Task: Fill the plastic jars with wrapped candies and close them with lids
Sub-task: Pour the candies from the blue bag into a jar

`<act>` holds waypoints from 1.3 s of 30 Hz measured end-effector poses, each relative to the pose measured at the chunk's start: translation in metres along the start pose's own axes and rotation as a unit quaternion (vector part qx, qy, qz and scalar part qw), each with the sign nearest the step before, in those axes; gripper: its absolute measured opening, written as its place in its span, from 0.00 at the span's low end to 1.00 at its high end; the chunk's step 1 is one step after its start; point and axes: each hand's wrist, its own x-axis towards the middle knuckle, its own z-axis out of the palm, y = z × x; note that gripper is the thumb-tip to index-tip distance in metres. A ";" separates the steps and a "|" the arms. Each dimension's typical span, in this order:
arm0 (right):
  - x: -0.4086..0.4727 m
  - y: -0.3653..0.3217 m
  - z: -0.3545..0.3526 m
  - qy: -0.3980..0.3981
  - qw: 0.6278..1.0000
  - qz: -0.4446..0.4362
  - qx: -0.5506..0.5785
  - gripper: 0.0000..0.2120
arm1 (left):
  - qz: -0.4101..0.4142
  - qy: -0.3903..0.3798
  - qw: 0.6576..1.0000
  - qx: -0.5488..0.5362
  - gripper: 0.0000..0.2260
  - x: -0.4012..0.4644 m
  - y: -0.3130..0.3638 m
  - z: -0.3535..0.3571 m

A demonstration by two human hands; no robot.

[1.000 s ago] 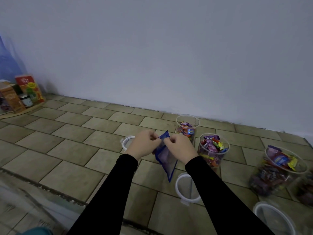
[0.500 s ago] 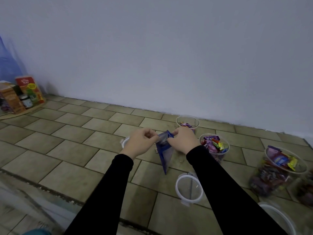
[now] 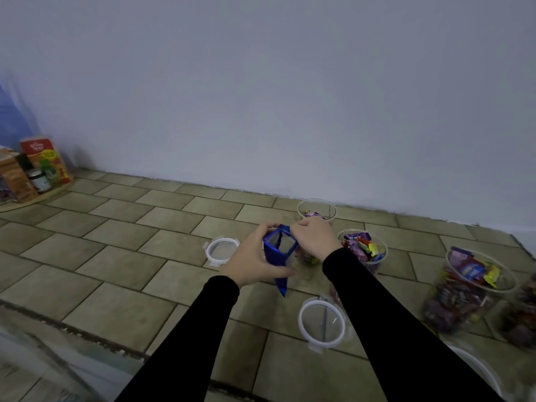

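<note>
A blue candy bag [image 3: 277, 256] hangs between my hands above the tiled floor, its mouth pulled open. My left hand [image 3: 252, 261] grips its left side and my right hand [image 3: 314, 237] pinches its upper right edge. Behind my right hand stands a clear jar [image 3: 316, 208] with a few candies. To the right is a jar [image 3: 364, 249] heaped with wrapped candies, and further right a bigger full jar [image 3: 467, 288]. A white-rimmed lid [image 3: 222, 250] lies left of my hands, another lid [image 3: 322, 322] lies below them.
A plain wall runs close behind the jars. Boxes and a small dark jar [image 3: 40, 174] stand at the far left. One more candy jar [image 3: 522, 311] and a lid rim [image 3: 478, 369] sit at the right edge. A floor joint [image 3: 72, 332] crosses the foreground.
Both hands have pulled the top of the blue bag apart, so its mouth now gapes. My left hand has slid down along the bag's side.
</note>
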 end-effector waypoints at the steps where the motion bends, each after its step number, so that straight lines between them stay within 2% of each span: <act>1: 0.001 0.002 0.000 0.004 1.000 0.000 0.009 0.15 | 0.006 0.005 1.000 0.002 0.42 0.000 0.000 0.001; 5: 0.004 0.005 0.005 0.032 0.996 0.004 0.080 0.10 | 0.004 -0.002 1.000 -0.018 0.44 0.000 0.000 0.008; 10: 0.005 0.007 0.014 0.080 0.960 0.032 0.266 0.17 | -0.011 0.040 0.999 -0.032 0.36 0.002 -0.009 0.013; 13: 0.006 0.009 0.026 0.150 0.935 0.032 0.321 0.11 | -0.027 0.092 0.994 -0.048 0.28 0.006 -0.014 0.014; 16: 0.004 0.010 0.036 0.182 0.923 0.040 0.336 0.05 | -0.034 0.132 0.989 -0.053 0.27 0.011 -0.014 0.014; 18: 0.002 0.011 0.036 0.212 0.935 0.040 0.282 0.12 | -0.040 0.137 0.989 -0.047 0.28 0.014 -0.015 0.015; 22: 0.001 0.014 0.038 0.242 0.950 0.046 0.195 0.34 | -0.050 0.153 0.987 -0.029 0.33 0.018 -0.014 0.014; 25: 0.007 0.015 0.043 0.253 0.952 0.050 0.165 0.44 | -0.046 0.157 0.986 -0.015 0.31 0.020 -0.012 0.011; 27: 0.014 0.019 0.044 0.259 0.951 0.052 0.163 0.46 | -0.047 0.154 0.987 -0.006 0.32 0.020 -0.009 0.008; 30: 0.024 0.029 0.045 0.266 0.946 0.062 0.173 0.49 | -0.032 0.156 0.987 0.021 0.39 0.022 -0.009 0.004; 33: 0.034 0.037 0.044 0.274 0.934 0.063 0.220 0.52 | -0.022 0.159 0.986 0.045 0.41 0.028 -0.006 -0.002; 37: 0.045 0.047 0.044 0.266 0.911 0.057 0.310 0.52 | -0.019 0.167 0.981 0.097 0.36 0.037 0.002 -0.005; 39: 0.047 0.051 0.045 0.259 0.916 0.058 0.302 0.51 | -0.018 0.181 0.976 0.124 0.33 0.040 0.003 -0.006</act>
